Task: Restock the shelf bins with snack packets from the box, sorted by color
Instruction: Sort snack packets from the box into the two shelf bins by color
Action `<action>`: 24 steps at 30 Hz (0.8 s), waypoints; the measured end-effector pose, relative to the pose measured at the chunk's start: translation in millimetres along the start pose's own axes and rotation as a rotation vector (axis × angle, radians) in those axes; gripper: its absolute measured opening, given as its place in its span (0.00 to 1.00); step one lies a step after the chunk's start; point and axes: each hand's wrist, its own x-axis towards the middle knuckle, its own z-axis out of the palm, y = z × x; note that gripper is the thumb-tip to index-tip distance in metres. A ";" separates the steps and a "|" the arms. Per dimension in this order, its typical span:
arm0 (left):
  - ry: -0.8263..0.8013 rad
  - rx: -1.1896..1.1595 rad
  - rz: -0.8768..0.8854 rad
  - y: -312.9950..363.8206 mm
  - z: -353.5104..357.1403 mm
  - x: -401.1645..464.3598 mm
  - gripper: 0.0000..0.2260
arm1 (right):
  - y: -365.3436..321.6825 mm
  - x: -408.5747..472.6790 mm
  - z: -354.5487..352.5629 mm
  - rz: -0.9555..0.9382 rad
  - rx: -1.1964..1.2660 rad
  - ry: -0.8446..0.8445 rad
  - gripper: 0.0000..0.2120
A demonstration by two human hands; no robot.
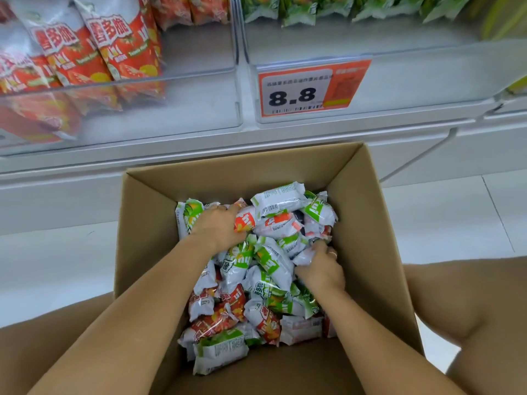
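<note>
Both hands were down in the cardboard box (368, 223), the left hand (219, 226) gripping a red packet (245, 220), the right hand (320, 270) gripping a white packet (303, 256).

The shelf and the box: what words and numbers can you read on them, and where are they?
"8.8": orange price tag on the shelf bin's front.
"Tomato": red packets in the left bin; the rest is blurred.
Packets in the box: print too small to read.

Setting: a retail shop aisle.
Evidence: clear shelf bins (199, 109) are stocked with snack packets (125, 49); a price tag (310, 86) marked 8.8 is displayed.
</note>
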 end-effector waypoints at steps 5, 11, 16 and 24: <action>-0.053 -0.296 -0.093 -7.3 -26.7 -38.9 0.10 | 3.7 -15.4 0.6 -0.098 0.092 0.232 0.21; -0.173 -0.729 -0.177 -4.4 -75.7 -85.2 0.16 | -9.1 -37.1 -26.3 0.089 0.642 0.382 0.15; -0.270 -1.140 -0.181 7.3 -97.2 -127.2 0.13 | -22.2 -77.4 -50.3 -0.020 1.090 0.399 0.10; -0.017 -1.726 -0.030 30.4 -99.6 -188.5 0.12 | -33.7 -145.9 -89.2 -0.224 1.341 0.219 0.10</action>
